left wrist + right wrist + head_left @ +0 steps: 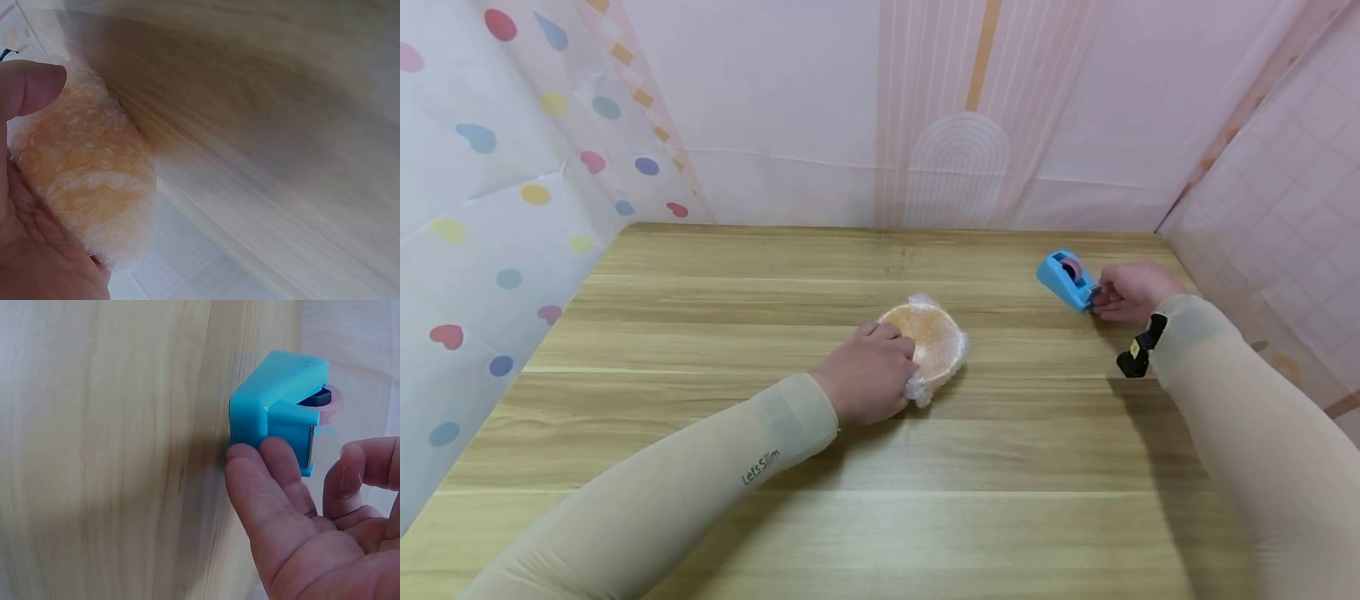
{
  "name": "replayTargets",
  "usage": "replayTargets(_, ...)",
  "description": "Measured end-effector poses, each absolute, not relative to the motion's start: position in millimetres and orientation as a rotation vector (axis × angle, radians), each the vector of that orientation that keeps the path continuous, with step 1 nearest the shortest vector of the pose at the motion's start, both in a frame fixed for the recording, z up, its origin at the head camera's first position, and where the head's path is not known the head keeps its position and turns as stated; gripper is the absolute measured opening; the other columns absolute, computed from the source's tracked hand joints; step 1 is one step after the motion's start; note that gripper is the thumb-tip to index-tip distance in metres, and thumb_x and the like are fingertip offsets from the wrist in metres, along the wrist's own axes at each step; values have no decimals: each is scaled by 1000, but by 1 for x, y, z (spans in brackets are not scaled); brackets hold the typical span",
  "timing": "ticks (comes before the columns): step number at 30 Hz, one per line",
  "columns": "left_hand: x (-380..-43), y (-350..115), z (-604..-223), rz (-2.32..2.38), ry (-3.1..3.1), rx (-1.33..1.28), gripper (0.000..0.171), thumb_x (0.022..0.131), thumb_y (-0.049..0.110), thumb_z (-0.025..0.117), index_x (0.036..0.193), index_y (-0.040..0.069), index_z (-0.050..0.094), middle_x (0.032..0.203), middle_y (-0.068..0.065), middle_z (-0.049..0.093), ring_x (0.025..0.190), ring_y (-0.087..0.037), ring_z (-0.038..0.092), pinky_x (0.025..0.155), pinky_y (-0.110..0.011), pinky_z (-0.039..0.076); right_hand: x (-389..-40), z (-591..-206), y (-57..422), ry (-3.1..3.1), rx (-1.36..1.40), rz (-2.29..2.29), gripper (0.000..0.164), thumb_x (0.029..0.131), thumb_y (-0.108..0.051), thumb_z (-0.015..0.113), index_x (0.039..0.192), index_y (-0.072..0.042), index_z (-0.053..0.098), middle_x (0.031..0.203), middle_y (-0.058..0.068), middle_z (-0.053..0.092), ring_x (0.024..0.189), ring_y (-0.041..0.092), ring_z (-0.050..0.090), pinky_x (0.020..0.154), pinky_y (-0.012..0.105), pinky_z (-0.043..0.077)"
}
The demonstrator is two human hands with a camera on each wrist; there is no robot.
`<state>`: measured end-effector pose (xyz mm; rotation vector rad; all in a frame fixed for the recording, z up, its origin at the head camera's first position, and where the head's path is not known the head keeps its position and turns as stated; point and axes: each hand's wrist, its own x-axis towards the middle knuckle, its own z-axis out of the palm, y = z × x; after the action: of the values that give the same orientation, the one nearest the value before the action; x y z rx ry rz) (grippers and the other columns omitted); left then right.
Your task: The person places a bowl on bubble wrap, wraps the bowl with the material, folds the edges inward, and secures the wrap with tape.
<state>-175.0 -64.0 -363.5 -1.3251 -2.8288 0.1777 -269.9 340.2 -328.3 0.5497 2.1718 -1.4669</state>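
Two bare hands at work on a wood-grain table (1000, 450), set well apart. Left hand (868, 371) near the middle, grasping a round orange-toned thing (932, 329) in bubble wrap (957, 352); fingers curled over its near left side, thumb laid across the wrap in the left wrist view. Wrapped bundle sits at mid-table, slightly tilted by the look of that view; whether it touches the wood all round, cannot tell.

Right hand (1135, 292) out toward the far right, at the cutter end of a blue tape dispenser (1066, 292). Two fingers lie against the dispenser's front, just below the toothed edge; the remaining digits are bent close by. Whether they pinch a tape end: cannot tell, the strip is too clear and faint. Tape roll (336, 407), pinkish, seated in its holder.

Progress, as judged: wrapping looks done, with the bubble wrap round the thing and bunched into loose tufts at two edges. Fastening looks to be what is left: no strip of tape can be made out on the bundle, though clear tape could easily be missed there. Underside hidden, so any seal below is unknown
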Motion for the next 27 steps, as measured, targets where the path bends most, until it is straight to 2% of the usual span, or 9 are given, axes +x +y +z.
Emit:
replayTargets(3, -175, -64, -363, 176, -2831, -1325, 14, 95, 28, 66, 83, 20, 70, 94, 2, 62, 107, -25, 54, 100, -42, 44, -270, -329, 342, 2157, 541, -1474, 31, 103, -13, 41, 75, -7, 53, 91, 4, 66, 93, 16, 67, 119, 50, 41)
replayTargets(9, -176, -63, -364, 184, -2846, -1324, 14, 95, 27, 65, 85, 20, 70, 94, 2, 61, 108, -25, 54, 101, -42, 44, -267, -329, 344, 2156, 508, -1480, 18, 102, -13, 39, 102, 1, 50, 87, 2, 68, 87, 11, 70, 119, 50, 40)
replayTargets(14, -176, -63, -364, 181, -2855, -1326, 14, 96, 28, 64, 87, 20, 71, 94, 2, 61, 109, -25, 54, 102, -43, 43, -265, -329, 347, 2101, 510, -1539, 20, 101, -11, 37, 93, 1, 51, 84, 0, 70, 85, 10, 71, 119, 49, 38)
replayTargets(18, -176, -63, -365, 184, -2851, -1326, 14, 96, 28, 64, 86, 20, 72, 94, 2, 61, 109, -25, 54, 102, -43, 43, -264, -330, 349, 2071, 501, -1570, 18, 101, -11, 38, 104, 1, 51, 83, -1, 72, 85, 9, 72, 117, 45, 41)
replayTargets(22, -176, -63, -365, 184, -2849, -1327, 15, 96, 29, 64, 86, 20, 71, 94, 2, 61, 109, -25, 54, 102, -42, 43, -263, -331, 351, 2045, 486, -1591, 17, 101, -11, 38, 112, -1, 47, 83, -1, 74, 86, 9, 73, 99, 34, 59)
replayTargets(25, -175, -63, -364, 177, -2846, -1328, 15, 96, 29, 65, 85, 20, 71, 93, 2, 61, 108, -25, 54, 101, -42, 44, -263, -332, 352, 1998, 492, -1628, 15, 101, -9, 37, 112, -2, 46, 82, 0, 74, 85, 10, 74, 81, 28, 62)
replayTargets(27, -175, -63, -363, 178, -2847, -1328, 16, 96, 29, 65, 85, 20, 71, 93, 2, 61, 108, -25, 54, 102, -43, 44, -263, -333, 353, 1964, 505, -1652, 15, 101, -8, 37, 111, -2, 46, 82, 2, 75, 85, 11, 74, 80, 28, 62)
